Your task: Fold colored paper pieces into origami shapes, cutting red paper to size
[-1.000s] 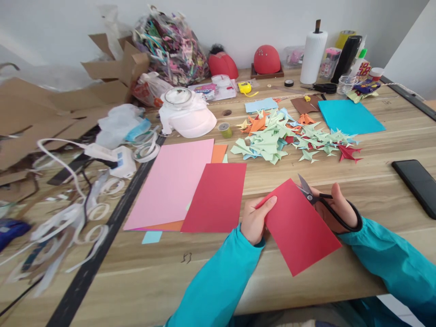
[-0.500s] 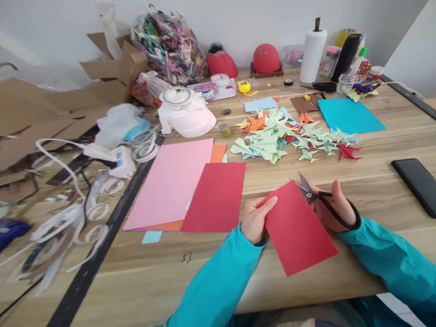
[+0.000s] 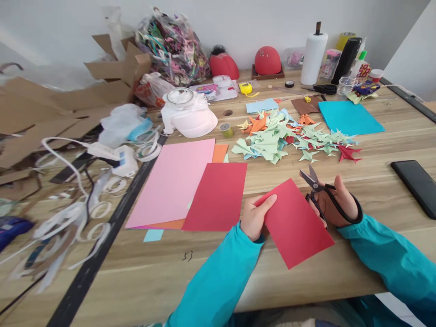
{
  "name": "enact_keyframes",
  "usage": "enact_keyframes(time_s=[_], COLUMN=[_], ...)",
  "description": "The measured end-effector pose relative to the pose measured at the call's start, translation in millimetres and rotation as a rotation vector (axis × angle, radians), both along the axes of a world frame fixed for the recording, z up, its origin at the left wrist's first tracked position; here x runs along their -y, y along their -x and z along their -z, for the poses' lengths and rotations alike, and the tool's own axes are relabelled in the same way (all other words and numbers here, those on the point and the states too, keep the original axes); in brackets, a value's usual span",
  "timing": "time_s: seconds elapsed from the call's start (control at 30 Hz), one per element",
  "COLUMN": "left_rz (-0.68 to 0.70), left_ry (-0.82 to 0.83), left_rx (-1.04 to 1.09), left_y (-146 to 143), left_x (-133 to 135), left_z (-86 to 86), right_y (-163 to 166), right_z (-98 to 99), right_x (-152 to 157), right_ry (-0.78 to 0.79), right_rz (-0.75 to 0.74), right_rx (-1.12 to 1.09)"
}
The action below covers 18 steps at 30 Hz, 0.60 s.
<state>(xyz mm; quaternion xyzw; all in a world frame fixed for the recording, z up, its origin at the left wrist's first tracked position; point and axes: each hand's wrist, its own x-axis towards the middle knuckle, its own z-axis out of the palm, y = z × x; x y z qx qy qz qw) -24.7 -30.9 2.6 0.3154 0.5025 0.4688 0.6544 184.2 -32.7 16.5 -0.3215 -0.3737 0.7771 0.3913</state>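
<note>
Between thumb and fingers, my left hand (image 3: 255,215) pinches the upper left edge of a red sheet of paper (image 3: 296,222), held tilted above the table. My right hand (image 3: 340,204) has its fingers in the black handles of a pair of scissors (image 3: 316,185). The scissor blades stand parted, pointing up and left, just off the sheet's upper right edge. A second red sheet (image 3: 218,195) lies left of my left hand, overlapping a pink sheet (image 3: 177,175). Beyond my hands, folded paper cranes (image 3: 272,141) in green, orange and red lie in a pile.
A black phone (image 3: 413,186) lies at the right. Blue paper (image 3: 350,117) is at the back right, near a white bottle (image 3: 313,59). To the left are a power strip (image 3: 124,160), tangled white strips and a cardboard box (image 3: 116,75). A tape measure (image 3: 245,88) sits at the back.
The scissors have moved right and up, away from the red sheet's edge, and their blades now show fully. The sheet has shifted slightly; my left hand keeps its hold.
</note>
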Motion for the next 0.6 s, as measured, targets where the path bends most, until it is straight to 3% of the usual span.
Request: enact_keyframes(time_s=[0.17, 0.33, 0.47, 0.6], left_rz=[0.019, 0.031, 0.020, 0.012], left_ry=[-0.056, -0.131, -0.142, -0.188], left_rx=[-0.033, -0.071, -0.076, -0.090], left_y=[3.5, 8.2, 11.0, 14.2], left_x=[-5.3, -12.7, -18.2, -22.4], left_z=[2.3, 4.3, 6.6, 8.7], right_y=[-1.4, -11.1, -21.8, -28.4], right_z=[-8.9, -7.9, -2.7, 6.2], right_x=[-3.5, -6.0, -6.8, -6.9], right_ry=[-0.107, -0.380, -0.618, -0.806], right_rz=[0.195, 0.481, 0.602, 0.480], right_rx=[0.117, 0.336, 0.906, 1.464])
